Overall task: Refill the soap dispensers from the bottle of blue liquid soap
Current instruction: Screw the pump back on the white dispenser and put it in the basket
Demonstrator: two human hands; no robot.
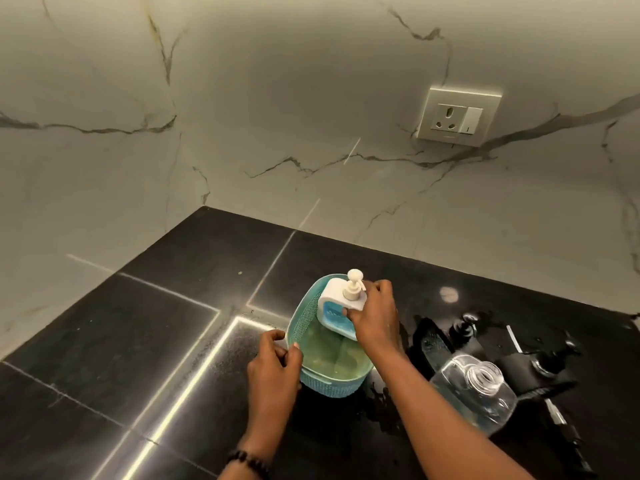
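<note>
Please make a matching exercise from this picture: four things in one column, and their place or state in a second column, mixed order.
1. soap dispenser
2. teal basket
3. clear bottle
4. wall socket

A. lying on its side, cap off
B. on the marble wall
C. gripped by the right hand, over the basket
D. steadied at the rim by the left hand

Pairs: 1-C, 2-D, 3-A, 4-B

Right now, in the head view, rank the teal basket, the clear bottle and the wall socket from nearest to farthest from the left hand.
1. Teal basket: the left hand touches its near-left rim.
2. Clear bottle: lying on the counter to the right, past the right forearm.
3. Wall socket: high on the marble wall, far right.
</note>
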